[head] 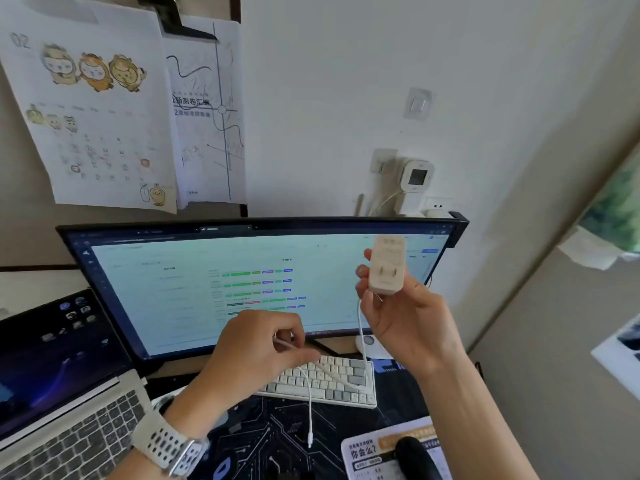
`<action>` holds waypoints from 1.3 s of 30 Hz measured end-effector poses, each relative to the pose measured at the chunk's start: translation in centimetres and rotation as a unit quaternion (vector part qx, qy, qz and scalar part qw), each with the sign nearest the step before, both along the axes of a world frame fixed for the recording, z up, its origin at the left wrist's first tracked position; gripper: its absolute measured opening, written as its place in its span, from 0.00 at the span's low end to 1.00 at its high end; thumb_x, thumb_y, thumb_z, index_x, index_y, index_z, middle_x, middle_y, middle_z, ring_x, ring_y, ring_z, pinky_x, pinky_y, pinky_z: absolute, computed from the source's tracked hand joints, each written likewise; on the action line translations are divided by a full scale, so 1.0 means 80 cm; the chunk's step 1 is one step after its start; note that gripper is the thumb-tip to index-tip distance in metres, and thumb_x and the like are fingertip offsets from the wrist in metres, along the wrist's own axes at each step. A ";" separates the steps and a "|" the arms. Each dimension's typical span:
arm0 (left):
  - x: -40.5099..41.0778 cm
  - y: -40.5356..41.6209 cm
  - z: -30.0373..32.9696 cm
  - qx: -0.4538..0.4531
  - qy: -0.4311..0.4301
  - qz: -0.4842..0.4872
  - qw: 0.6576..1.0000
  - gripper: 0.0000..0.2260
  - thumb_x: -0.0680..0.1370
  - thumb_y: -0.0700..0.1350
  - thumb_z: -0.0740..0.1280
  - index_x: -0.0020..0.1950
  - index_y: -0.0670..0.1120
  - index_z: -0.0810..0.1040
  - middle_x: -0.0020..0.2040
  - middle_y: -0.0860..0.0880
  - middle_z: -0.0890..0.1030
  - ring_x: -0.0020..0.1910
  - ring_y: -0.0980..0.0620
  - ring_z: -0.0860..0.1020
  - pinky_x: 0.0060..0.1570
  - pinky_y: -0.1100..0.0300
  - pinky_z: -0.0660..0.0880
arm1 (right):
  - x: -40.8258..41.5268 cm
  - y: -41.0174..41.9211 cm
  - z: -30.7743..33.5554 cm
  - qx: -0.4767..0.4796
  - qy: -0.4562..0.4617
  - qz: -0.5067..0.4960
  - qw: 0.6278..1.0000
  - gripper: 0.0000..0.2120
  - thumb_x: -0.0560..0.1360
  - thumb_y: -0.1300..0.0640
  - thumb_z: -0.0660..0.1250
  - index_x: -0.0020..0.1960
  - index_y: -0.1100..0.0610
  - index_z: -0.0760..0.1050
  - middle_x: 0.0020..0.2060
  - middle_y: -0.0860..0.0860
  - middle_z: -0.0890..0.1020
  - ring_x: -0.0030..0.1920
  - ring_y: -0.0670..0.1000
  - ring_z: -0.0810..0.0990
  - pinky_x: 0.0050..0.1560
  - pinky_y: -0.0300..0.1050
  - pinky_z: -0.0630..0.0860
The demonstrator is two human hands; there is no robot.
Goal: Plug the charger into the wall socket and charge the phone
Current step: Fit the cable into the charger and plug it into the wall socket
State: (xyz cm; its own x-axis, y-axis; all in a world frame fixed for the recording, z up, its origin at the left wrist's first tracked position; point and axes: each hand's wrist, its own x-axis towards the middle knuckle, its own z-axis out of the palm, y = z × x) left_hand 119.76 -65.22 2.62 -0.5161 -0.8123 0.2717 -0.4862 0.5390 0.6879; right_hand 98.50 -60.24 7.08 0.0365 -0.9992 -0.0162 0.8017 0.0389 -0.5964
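Your right hand point(398, 306) gripped the charger point(387, 265) before the monitor point(242, 285), prongs facing you; your left hand point(258, 355) pinched its cable point(308, 386). Socket point(438, 206) (above monitor) awaited; turning the prongs wallward seemed next.

Your desk point(180, 370) shows as a strip of pale wood under the monitor point(242, 285), which stands at its back and serves as your landmark. Left of the monitor, an open laptop point(65, 386) sits with its screen lit. In front of the monitor, a dark desk mat point(277, 431) printed with circuit lines covers the surface. On that mat, just in front of the monitor's right half, lies a white keyboard point(329, 379). Nearer to you than the keyboard, a printed leaflet point(388, 452) rests on the mat. Below the monitor's right corner you can see a small round white object point(369, 342); what it is cannot be told.
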 end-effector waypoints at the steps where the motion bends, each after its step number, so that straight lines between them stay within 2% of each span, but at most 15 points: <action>1: -0.002 0.000 0.001 -0.008 -0.015 -0.012 1.000 0.10 0.62 0.63 0.76 0.33 0.63 0.76 0.29 0.65 0.77 0.31 0.61 0.75 0.29 0.70 0.66 | -0.001 0.000 0.001 -0.007 0.012 -0.015 1.000 0.16 0.78 0.58 0.58 0.63 0.62 0.74 0.47 0.58 0.80 0.42 0.53 0.81 0.40 0.42 0.83; 3: -0.006 -0.001 0.002 -0.031 -0.043 -0.028 0.998 0.11 0.63 0.61 0.76 0.31 0.64 0.74 0.30 0.67 0.77 0.33 0.63 0.75 0.31 0.72 0.68 | -0.006 0.001 0.006 -0.024 0.048 -0.056 0.997 0.15 0.74 0.58 0.61 0.58 0.61 0.78 0.48 0.58 0.82 0.43 0.53 0.82 0.40 0.43 0.83; 7: -0.014 -0.006 0.006 -0.052 -0.078 -0.042 0.995 0.10 0.66 0.58 0.76 0.35 0.60 0.75 0.28 0.64 0.76 0.36 0.63 0.75 0.30 0.72 0.63 | -0.039 0.007 0.029 -0.057 0.148 -0.167 0.973 0.13 0.74 0.59 0.65 0.58 0.55 0.74 0.57 0.61 0.78 0.45 0.53 0.82 0.39 0.41 0.81; 10: -0.025 -0.005 0.011 -0.046 -0.035 -0.069 0.996 0.09 0.70 0.61 0.72 0.40 0.58 0.76 0.28 0.60 0.77 0.32 0.59 0.75 0.30 0.71 0.63 | -0.071 0.009 0.056 -0.050 0.225 -0.261 0.938 0.09 0.78 0.60 0.64 0.54 0.48 0.76 0.52 0.56 0.81 0.43 0.53 0.82 0.38 0.40 0.81; 13: -0.045 -0.002 0.015 -0.044 0.028 -0.085 0.995 0.16 0.69 0.68 0.64 0.41 0.56 0.75 0.30 0.54 0.78 0.30 0.55 0.73 0.30 0.68 0.66 | -0.106 0.004 0.088 -0.036 0.258 -0.311 0.914 0.10 0.79 0.63 0.63 0.54 0.50 0.77 0.50 0.54 0.81 0.42 0.51 0.83 0.39 0.37 0.80; 17: -0.082 -0.005 0.020 -0.036 0.052 -0.070 0.996 0.06 0.74 0.49 0.71 0.39 0.53 0.76 0.26 0.52 0.75 0.27 0.54 0.71 0.31 0.63 0.67 | -0.166 -0.013 0.124 -0.021 0.332 -0.325 0.885 0.20 0.74 0.74 0.65 0.59 0.55 0.73 0.43 0.56 0.81 0.35 0.48 0.83 0.36 0.34 0.80; 21: -0.123 -0.013 0.029 -0.042 0.073 -0.052 0.995 0.07 0.75 0.46 0.71 0.38 0.52 0.76 0.25 0.52 0.73 0.27 0.54 0.70 0.29 0.68 0.65 | -0.232 -0.050 0.140 0.030 0.456 -0.348 0.819 0.23 0.71 0.73 0.68 0.62 0.57 0.72 0.53 0.59 0.76 0.43 0.52 0.80 0.36 0.33 0.80; 24: -0.166 -0.019 0.038 -0.062 0.083 -0.025 0.994 0.06 0.76 0.43 0.70 0.39 0.50 0.77 0.24 0.54 0.72 0.26 0.55 0.71 0.29 0.69 0.66 | -0.280 -0.084 0.141 0.087 0.563 -0.367 0.735 0.28 0.69 0.67 0.73 0.67 0.55 0.72 0.56 0.58 0.77 0.46 0.53 0.81 0.45 0.41 0.82; 27: -0.216 -0.021 0.045 -0.056 0.100 -0.022 0.993 0.06 0.76 0.41 0.69 0.40 0.49 0.77 0.24 0.56 0.72 0.25 0.55 0.72 0.26 0.70 0.67 | -0.317 -0.115 0.136 0.123 0.654 -0.354 0.657 0.28 0.68 0.63 0.73 0.67 0.56 0.73 0.52 0.57 0.79 0.39 0.51 0.80 0.49 0.47 0.83; 29: -0.248 -0.021 0.048 -0.058 0.097 -0.024 0.993 0.06 0.77 0.41 0.68 0.41 0.49 0.77 0.25 0.54 0.74 0.25 0.53 0.71 0.27 0.69 0.67 | -0.335 -0.137 0.132 0.121 0.677 -0.344 0.639 0.18 0.68 0.62 0.72 0.58 0.63 0.77 0.40 0.53 0.79 0.39 0.54 0.80 0.54 0.57 0.81; 30: -0.263 -0.022 0.048 -0.060 0.094 -0.023 0.993 0.06 0.77 0.41 0.68 0.41 0.49 0.77 0.26 0.54 0.74 0.26 0.54 0.72 0.28 0.67 0.67 | -0.343 -0.148 0.130 0.122 0.688 -0.346 0.626 0.12 0.68 0.60 0.71 0.50 0.62 0.79 0.34 0.52 0.79 0.38 0.55 0.80 0.53 0.58 0.80; 31: -0.276 -0.024 0.048 -0.059 0.094 -0.019 0.994 0.07 0.77 0.41 0.68 0.40 0.50 0.77 0.26 0.56 0.73 0.27 0.55 0.72 0.30 0.67 0.67 | -0.350 -0.159 0.129 0.125 0.703 -0.344 0.610 0.09 0.68 0.58 0.70 0.46 0.61 0.79 0.30 0.51 0.79 0.37 0.55 0.80 0.50 0.56 0.80; 33: -0.299 -0.027 0.046 -0.056 0.093 -0.010 0.994 0.07 0.77 0.41 0.67 0.39 0.50 0.75 0.26 0.57 0.71 0.26 0.56 0.71 0.31 0.67 0.66 | -0.362 -0.182 0.121 0.129 0.740 -0.319 0.578 0.11 0.69 0.55 0.69 0.48 0.61 0.79 0.28 0.53 0.81 0.36 0.55 0.80 0.47 0.51 0.78; 36: -0.322 -0.032 0.036 -0.050 0.077 0.003 0.996 0.06 0.78 0.42 0.66 0.41 0.48 0.76 0.27 0.56 0.70 0.27 0.56 0.69 0.31 0.65 0.68 | -0.375 -0.220 0.102 0.141 0.798 -0.276 0.517 0.14 0.71 0.53 0.68 0.51 0.61 0.78 0.37 0.59 0.86 0.43 0.58 0.83 0.50 0.50 0.76; 39: -0.336 -0.036 0.025 -0.028 0.063 0.003 0.998 0.05 0.79 0.43 0.64 0.43 0.48 0.76 0.30 0.54 0.72 0.29 0.54 0.69 0.32 0.62 0.70 | -0.382 -0.255 0.081 0.164 0.827 -0.235 0.485 0.15 0.71 0.52 0.68 0.51 0.62 0.80 0.42 0.60 0.86 0.47 0.59 0.84 0.45 0.46 0.74</action>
State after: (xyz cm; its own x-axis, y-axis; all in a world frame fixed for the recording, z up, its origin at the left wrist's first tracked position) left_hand 92.85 -68.10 4.64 -0.4693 -0.7972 0.3799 -0.4016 0.5758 0.7122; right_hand 67.97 -80.67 13.54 -0.5275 -0.8248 0.2034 -0.7944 0.3941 -0.4621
